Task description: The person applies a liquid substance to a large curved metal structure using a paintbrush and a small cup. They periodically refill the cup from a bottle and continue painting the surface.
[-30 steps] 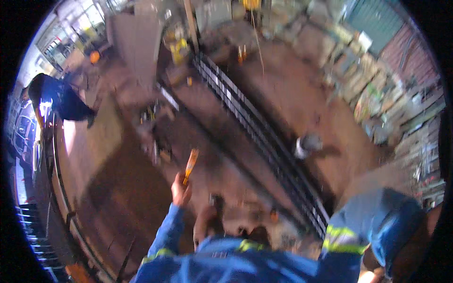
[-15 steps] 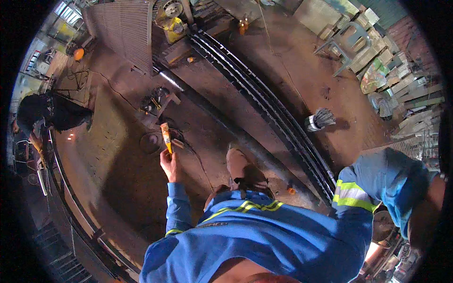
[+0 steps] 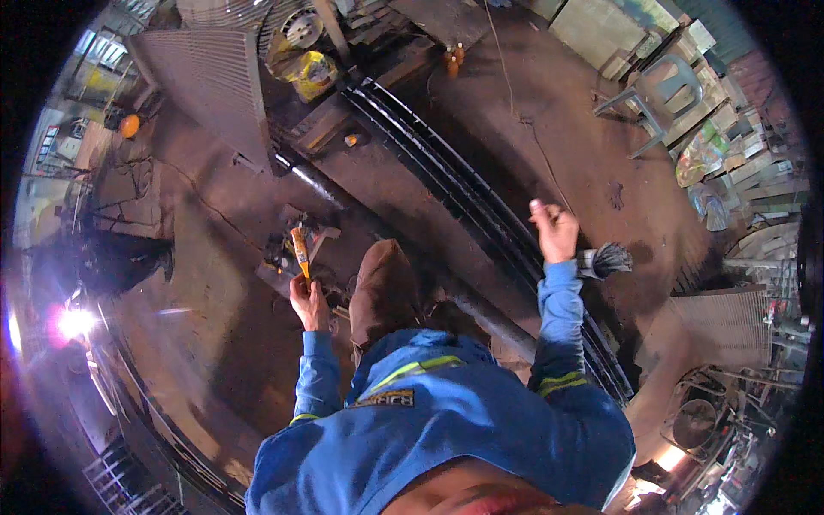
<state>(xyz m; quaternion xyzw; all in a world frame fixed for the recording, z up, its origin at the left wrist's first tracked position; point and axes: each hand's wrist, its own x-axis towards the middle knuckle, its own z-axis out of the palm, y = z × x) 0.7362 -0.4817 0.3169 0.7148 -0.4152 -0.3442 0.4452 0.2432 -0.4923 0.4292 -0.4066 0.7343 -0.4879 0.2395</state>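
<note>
My left hand (image 3: pixel 309 302) is closed around the yellow handle of a paintbrush (image 3: pixel 300 251), whose head points away from me. Beneath the brush, a small cluster of tools and dark items (image 3: pixel 283 257) lies on the floor. Out to the right, my right hand (image 3: pixel 556 236) is raised with the thumb apart from loosely bent fingers, and nothing shows in it. It appears over or beside long black metal rails (image 3: pixel 463 176). A container of thin grey rods (image 3: pixel 605 260) stands just right of that wrist.
A long dark pipe (image 3: pixel 493 313) runs diagonally past my legs. A slatted metal panel (image 3: pixel 206 90) stands far left. At the left, a dark-clothed person (image 3: pixel 120 262) is near a bright welding flash (image 3: pixel 77 323). A plastic chair (image 3: pixel 661 99) stands at the far right.
My right arm has swung from my right side to out in front over the rails. My left hand keeps the paintbrush. A bright flash has appeared at the left, and my leg has moved forward.
</note>
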